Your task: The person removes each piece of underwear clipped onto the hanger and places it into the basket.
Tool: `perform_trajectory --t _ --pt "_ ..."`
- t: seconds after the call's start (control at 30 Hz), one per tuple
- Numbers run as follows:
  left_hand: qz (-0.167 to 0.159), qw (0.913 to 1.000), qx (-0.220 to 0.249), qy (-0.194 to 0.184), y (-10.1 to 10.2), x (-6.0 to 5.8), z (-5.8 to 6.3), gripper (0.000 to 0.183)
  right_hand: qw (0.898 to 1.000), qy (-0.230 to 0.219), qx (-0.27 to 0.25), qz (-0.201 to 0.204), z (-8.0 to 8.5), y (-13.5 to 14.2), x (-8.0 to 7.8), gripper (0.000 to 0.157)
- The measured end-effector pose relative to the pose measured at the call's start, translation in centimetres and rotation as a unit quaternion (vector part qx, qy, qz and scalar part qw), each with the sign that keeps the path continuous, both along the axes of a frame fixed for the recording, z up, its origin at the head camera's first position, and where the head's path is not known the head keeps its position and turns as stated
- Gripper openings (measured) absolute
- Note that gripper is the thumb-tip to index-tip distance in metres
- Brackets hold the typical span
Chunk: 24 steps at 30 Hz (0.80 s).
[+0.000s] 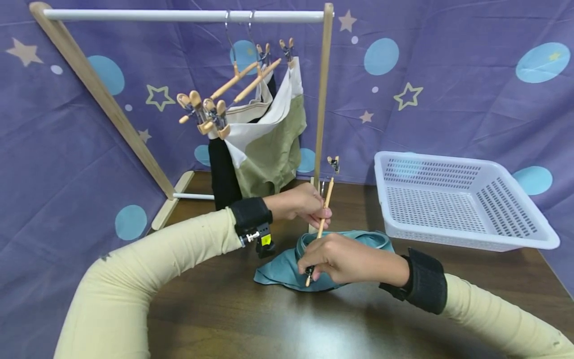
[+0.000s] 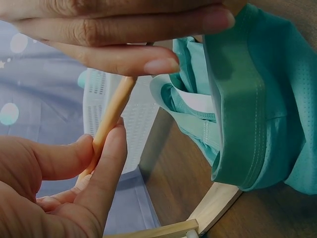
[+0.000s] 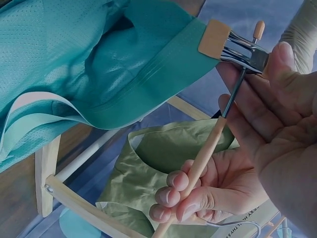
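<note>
My left hand [image 1: 307, 202] pinches the wooden bar of a clip hanger [image 1: 329, 193] between thumb and fingers. At the bar's near end, my right hand [image 1: 347, 259] holds the hanger's metal-and-wood clip [image 3: 214, 39], thumb on one side and fingers behind. That clip's jaws grip the waistband edge of a teal garment [image 1: 280, 267], seen close in the right wrist view. The garment lies bunched on the table, its waistband [image 2: 237, 109] loosely looped. The hanger's other clip [image 1: 334, 164] sticks out at the far end, holding no cloth.
Behind my left hand stands a rack with a white rail [image 1: 179, 15] and wooden posts. Two clip hangers on it carry olive-and-white shorts [image 1: 269, 154] and a black garment [image 1: 221, 169]. A white plastic basket [image 1: 448, 242] sits at the right on the brown table [image 1: 215, 319].
</note>
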<state>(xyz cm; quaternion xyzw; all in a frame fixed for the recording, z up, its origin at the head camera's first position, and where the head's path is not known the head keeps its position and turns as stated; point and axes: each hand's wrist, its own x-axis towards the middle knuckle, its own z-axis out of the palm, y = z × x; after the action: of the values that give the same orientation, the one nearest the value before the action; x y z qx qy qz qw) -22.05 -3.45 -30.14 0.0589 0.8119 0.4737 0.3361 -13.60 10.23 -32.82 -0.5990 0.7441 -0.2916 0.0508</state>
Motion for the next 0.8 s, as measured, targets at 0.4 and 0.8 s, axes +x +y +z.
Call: perform_trajectory --t 0.4,0.8 --pt "0.003 1.0000 -0.007 0.000 -0.09 0.02 0.09 0.017 0.999 0.027 -0.022 0.009 -0.31 -0.09 -0.07 0.028" --pt "0.005 1.0000 0.002 -0.002 -0.02 -0.07 -0.06 0.016 0.998 0.050 -0.039 0.008 -0.66 -0.05 -0.25 0.034"
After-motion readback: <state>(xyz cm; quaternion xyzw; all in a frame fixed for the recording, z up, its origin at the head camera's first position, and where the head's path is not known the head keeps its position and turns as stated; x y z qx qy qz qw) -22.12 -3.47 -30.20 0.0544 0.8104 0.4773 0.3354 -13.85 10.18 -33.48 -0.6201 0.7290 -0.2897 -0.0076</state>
